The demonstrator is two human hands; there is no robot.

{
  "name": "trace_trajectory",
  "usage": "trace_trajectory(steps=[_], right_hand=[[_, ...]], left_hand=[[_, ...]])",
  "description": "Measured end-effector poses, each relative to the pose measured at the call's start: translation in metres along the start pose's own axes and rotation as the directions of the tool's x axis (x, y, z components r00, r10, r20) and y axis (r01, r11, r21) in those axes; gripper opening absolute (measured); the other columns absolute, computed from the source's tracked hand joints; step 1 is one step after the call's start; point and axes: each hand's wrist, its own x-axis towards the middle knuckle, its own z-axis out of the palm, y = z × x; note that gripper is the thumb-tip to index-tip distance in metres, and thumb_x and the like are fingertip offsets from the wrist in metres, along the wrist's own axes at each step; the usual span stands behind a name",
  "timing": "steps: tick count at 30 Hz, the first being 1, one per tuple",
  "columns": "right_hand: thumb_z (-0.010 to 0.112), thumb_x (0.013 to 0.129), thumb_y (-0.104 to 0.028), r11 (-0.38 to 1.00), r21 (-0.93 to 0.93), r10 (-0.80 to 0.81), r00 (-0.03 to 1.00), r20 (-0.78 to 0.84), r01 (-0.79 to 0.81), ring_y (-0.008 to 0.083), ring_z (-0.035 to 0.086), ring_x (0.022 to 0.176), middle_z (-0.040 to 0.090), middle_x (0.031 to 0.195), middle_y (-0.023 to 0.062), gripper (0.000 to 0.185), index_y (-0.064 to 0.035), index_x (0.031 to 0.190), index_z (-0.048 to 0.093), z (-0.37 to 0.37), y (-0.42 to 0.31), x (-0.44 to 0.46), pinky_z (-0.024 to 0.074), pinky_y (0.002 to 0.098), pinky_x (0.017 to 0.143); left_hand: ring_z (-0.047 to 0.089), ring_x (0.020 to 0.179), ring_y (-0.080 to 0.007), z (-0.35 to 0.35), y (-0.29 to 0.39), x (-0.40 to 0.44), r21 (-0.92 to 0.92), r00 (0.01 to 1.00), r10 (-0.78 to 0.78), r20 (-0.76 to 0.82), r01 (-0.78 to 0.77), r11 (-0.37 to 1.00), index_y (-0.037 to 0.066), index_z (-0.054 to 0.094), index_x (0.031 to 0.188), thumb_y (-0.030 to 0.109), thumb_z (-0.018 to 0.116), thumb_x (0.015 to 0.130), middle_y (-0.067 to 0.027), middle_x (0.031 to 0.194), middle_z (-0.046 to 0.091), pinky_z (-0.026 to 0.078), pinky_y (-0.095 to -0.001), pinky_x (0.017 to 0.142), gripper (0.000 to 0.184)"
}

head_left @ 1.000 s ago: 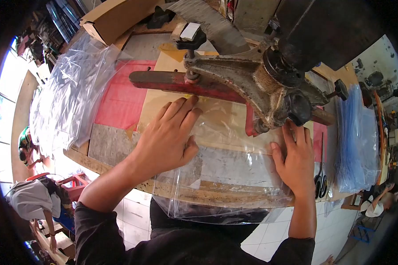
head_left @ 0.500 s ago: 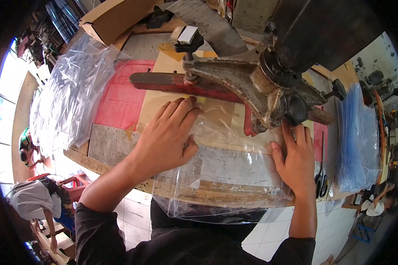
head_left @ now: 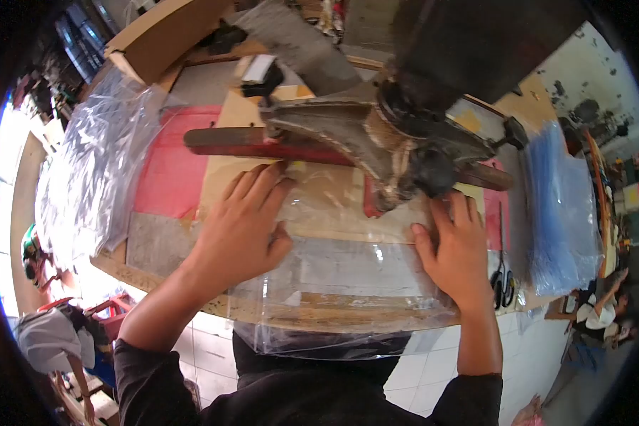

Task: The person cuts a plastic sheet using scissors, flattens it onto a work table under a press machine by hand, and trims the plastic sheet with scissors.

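A clear plastic sheet (head_left: pixel 334 266) lies across the worktable and hangs over its front edge. My left hand (head_left: pixel 241 224) rests on the left part of the sheet, fingers stretched toward the long bar (head_left: pixel 224 140) of a heavy metal press (head_left: pixel 319 113). On the sheet's right side lies my right hand (head_left: pixel 456 248), thumb apart, fingertips close beneath the press's black knob (head_left: pixel 433 170). Neither hand is wrapped round anything. Under the sheet, near the bar, a tan board (head_left: pixel 216 177) shows through. The press partly hides the sheet's far edge.
Crumpled clear plastic sheets (head_left: pixel 92 170) are piled at the left, and a bluish plastic stack (head_left: pixel 564 213) stands at the right. Black-handled scissors (head_left: pixel 504 284) lie near my right hand. A red sheet (head_left: pixel 170 170) and a cardboard box (head_left: pixel 167 41) are behind on the left. Other people are in the background.
The whole view has shifted, so the press and table appear farther left. Both hands keep about the same place on the plastic sheet.
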Motion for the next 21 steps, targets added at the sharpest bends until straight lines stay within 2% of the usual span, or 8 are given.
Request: trace_trajectory(steps=[1,3,5,7,14,21], right_hand=[[0.068,0.092,-0.031,1.000,-0.021,0.018,1.000,0.002,-0.018,0.0385,0.054,0.115,0.055,0.128,0.0181,0.060,-0.0011,0.143,0.058,-0.0001,0.0006,-0.0001,0.0480,0.0502,0.097],[0.070,0.092,-0.027,0.999,0.044,0.000,0.999,-0.038,0.001,0.0402,0.054,0.115,0.055,0.128,0.0183,0.048,0.0028,0.129,0.066,0.0004,0.0003,-0.0008,0.0479,0.0515,0.095],[0.070,0.092,-0.027,1.000,0.022,0.009,0.999,-0.035,-0.009,0.0390,0.055,0.115,0.055,0.129,0.0169,0.049,0.0026,0.131,0.065,0.0025,0.0028,-0.0018,0.0488,0.0503,0.094],[0.068,0.091,-0.032,1.000,0.001,-0.026,0.999,-0.040,0.026,0.0349,0.055,0.112,0.056,0.126,0.0157,0.059,-0.0007,0.142,0.059,0.0031,0.0042,-0.0013,0.0495,0.0476,0.093],[0.069,0.091,-0.032,1.000,0.016,-0.006,1.000,-0.030,0.007,0.0354,0.055,0.112,0.056,0.127,0.0180,0.062,0.0041,0.141,0.058,0.0027,0.0035,-0.0008,0.0488,0.0481,0.095],[0.069,0.090,-0.031,0.999,0.035,-0.005,0.997,-0.076,0.008,0.0371,0.055,0.114,0.055,0.132,0.0199,0.061,0.0068,0.137,0.060,0.0056,0.0049,-0.0045,0.0495,0.0491,0.094]], left_hand=[[0.053,0.127,-0.0402,-0.0001,0.0014,0.0009,-0.019,1.000,0.019,-0.005,-0.020,1.000,-0.005,0.058,0.127,0.014,0.062,0.076,-0.0248,0.134,0.056,0.042,-0.0487,0.113,0.055],[0.053,0.127,-0.0404,-0.0005,0.0030,0.0010,-0.012,1.000,-0.018,0.011,0.018,1.000,-0.004,0.057,0.129,0.013,0.062,0.075,-0.0244,0.134,0.056,0.042,-0.0493,0.112,0.057],[0.053,0.126,-0.0411,0.0008,0.0032,0.0010,-0.026,1.000,-0.006,0.007,0.006,1.000,-0.003,0.056,0.131,0.014,0.061,0.075,-0.0242,0.134,0.056,0.042,-0.0499,0.112,0.059],[0.053,0.126,-0.0421,0.0015,0.0031,0.0005,0.002,0.999,-0.023,0.024,0.023,1.000,-0.004,0.056,0.131,0.014,0.061,0.075,-0.0246,0.133,0.055,0.042,-0.0503,0.112,0.059],[0.050,0.131,-0.0447,0.0006,0.0042,0.0013,-0.028,0.998,-0.039,0.042,0.040,0.999,-0.002,0.054,0.135,0.013,0.061,0.075,-0.0246,0.137,0.054,0.040,-0.0527,0.114,0.062],[0.053,0.126,-0.0423,-0.0021,0.0056,-0.0025,0.005,1.000,0.000,-0.006,0.000,1.000,-0.003,0.055,0.131,0.014,0.061,0.078,-0.0243,0.135,0.056,0.043,-0.0504,0.111,0.055]])
